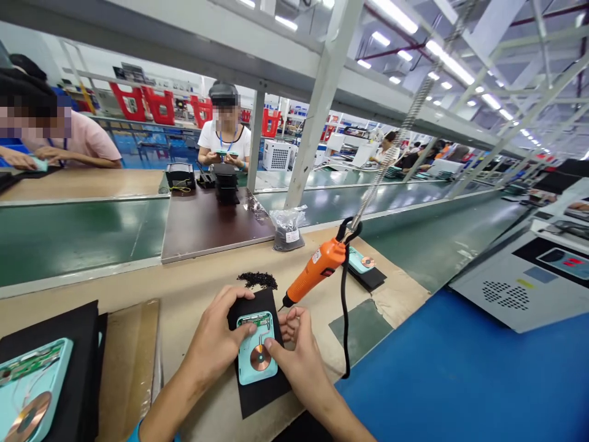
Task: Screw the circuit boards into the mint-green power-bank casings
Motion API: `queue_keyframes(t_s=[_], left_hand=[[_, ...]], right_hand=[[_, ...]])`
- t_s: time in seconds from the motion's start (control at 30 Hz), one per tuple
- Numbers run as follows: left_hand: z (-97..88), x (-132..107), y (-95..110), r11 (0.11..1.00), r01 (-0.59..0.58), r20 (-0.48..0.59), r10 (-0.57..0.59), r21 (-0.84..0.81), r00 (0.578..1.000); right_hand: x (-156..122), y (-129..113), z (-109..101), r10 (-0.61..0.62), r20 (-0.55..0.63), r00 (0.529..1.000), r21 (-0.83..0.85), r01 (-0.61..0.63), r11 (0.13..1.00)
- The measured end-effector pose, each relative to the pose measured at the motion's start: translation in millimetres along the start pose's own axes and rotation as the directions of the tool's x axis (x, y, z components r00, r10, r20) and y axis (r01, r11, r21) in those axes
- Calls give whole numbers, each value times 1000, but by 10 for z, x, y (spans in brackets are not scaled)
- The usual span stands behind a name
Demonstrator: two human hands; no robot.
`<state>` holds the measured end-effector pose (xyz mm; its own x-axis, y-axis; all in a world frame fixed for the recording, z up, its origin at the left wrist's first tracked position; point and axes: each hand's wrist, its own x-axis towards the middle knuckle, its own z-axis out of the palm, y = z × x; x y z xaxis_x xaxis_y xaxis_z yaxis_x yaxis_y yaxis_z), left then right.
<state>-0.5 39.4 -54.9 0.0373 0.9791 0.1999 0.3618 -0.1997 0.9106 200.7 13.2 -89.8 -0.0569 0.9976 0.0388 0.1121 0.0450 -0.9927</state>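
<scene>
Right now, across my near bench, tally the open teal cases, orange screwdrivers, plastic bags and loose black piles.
Open teal cases: 3
Orange screwdriver: 1
Plastic bag: 1
Loose black pile: 1
Total: 6

An electronics factory is marked by workers [94, 141] at left, a green line [83, 230] run to far right, an orange screwdriver [313, 270] hung near from a spring [396, 135] and circuit boards [263, 321] exposed in turquoise cases [248, 369]
</scene>
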Motion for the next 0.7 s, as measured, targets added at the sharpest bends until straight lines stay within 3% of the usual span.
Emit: queue_keyframes(t_s=[0.2,0.47,0.6,0.7], left_hand=[[-70,21,33,995,24,-19,-26,-94,999],[-143,10,66,985,13,26,-9,-172,1000],[-198,8,8,883,166,5,-182,-439,983],[-231,72,-161,907,248,-76,-289,-339,954]], right_hand=[[-56,-78,118,79,-10,997,123,-78,989],[-116,-173,73,-28,-126,992,54,35,998],[-285,-339,-97,-31,-36,999,150,36,988],[-415,-614,-427,-37,64,997,340,13,940]])
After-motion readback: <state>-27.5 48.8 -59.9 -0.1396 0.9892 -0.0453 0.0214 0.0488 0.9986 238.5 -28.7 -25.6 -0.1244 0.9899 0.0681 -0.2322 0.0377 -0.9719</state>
